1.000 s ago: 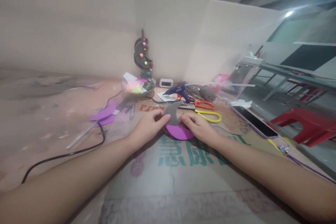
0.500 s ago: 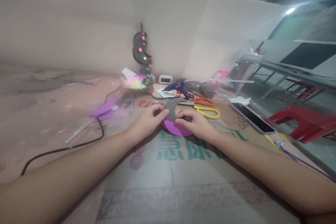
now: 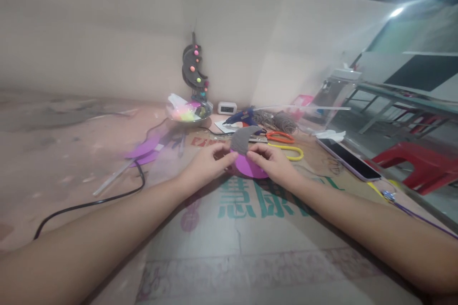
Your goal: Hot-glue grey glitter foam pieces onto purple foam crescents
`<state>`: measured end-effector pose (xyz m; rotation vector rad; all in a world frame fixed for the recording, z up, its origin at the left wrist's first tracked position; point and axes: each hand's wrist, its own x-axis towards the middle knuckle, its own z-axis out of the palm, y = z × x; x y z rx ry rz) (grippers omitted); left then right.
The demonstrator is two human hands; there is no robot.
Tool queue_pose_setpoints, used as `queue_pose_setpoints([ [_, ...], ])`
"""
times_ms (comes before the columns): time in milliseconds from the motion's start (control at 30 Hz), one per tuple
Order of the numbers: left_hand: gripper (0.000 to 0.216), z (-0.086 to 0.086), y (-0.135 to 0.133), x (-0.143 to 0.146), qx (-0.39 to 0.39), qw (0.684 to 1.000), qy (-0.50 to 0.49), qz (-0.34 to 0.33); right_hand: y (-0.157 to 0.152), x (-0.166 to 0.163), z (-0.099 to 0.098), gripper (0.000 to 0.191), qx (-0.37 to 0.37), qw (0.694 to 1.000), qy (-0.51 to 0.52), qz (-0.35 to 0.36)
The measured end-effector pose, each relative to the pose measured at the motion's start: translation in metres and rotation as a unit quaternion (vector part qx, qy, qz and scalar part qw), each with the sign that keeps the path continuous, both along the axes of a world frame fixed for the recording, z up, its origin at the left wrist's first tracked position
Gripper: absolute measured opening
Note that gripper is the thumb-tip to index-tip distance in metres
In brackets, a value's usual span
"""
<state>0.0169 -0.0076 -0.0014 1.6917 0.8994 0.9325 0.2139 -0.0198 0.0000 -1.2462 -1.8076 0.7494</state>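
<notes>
Holding a purple piece (image 3: 252, 167) in both hands, right in the middle, over the big flat cardboard (image 3: 193, 259) with green and red marks. Looks curved like a moon, purple at the bottom, with a gray wrap (image 3: 241, 139) around the top part and a thin tip bending to the right. Pinching the left edge with the left hand (image 3: 212, 161), thumb close to the low end of the gray. Pinching the other side with the right hand (image 3: 274, 161), thumb and finger near the same spot. Can't tell about the fingers tucked behind, or about any touch between the piece and the cardboard. Just past the hands, scissors (image 3: 262, 140) with one orange handle and one yellow handle, partly hidden. Behind those, a blue glue gun (image 3: 240, 117), then some gray yarn (image 3: 285, 123) to its right and a little white clock (image 3: 227, 108) at the back. To the left, a see-through bowl (image 3: 193, 119) full of bright bits, below a dark moon toy (image 3: 191, 69) with colored balls. Over on the left, more purple paper (image 3: 146, 148) near a black cord (image 3: 86, 203). Over on the right, a phone (image 3: 348, 158) lying flat.
</notes>
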Motion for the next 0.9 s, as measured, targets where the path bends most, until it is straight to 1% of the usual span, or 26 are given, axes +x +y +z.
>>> queue_pose_setpoints([
  [67,0.021,-0.0012,0.0002,-0.0003,0.016,1.000,0.016,-0.012,-0.0015,-0.0010,0.0011,0.023,0.003,1.000,0.001,0.001],
  [133,0.019,-0.0021,0.0005,-0.0011,0.032,0.999,0.037,-0.008,-0.0038,-0.0028,0.0036,0.021,0.011,1.000,-0.007,0.009],
  [233,0.019,-0.0020,0.0004,-0.0023,0.035,0.998,0.058,-0.005,-0.0065,-0.0050,0.0070,0.019,0.031,0.999,-0.025,0.017],
  [300,0.019,-0.0016,0.0003,-0.0026,0.036,0.997,0.069,-0.004,-0.0071,-0.0056,0.0077,0.017,0.046,0.998,-0.044,0.011],
  [467,0.018,-0.0034,0.0017,-0.0015,0.006,0.999,0.048,-0.015,-0.0068,-0.0057,0.0071,0.018,0.055,0.996,-0.063,0.000],
  [600,0.018,-0.0048,0.0035,-0.0016,0.010,0.999,0.045,-0.016,-0.0070,-0.0063,0.0076,0.019,0.057,0.996,-0.069,-0.007],
  [733,0.019,-0.0018,0.0022,-0.0023,0.000,0.999,0.045,-0.015,-0.0070,-0.0065,0.0075,0.018,0.066,0.995,-0.079,-0.005],
  [900,0.014,-0.0030,0.0030,-0.0016,-0.006,0.999,0.026,-0.029,-0.0075,-0.0059,0.0053,0.016,0.086,0.992,-0.097,-0.004],
])
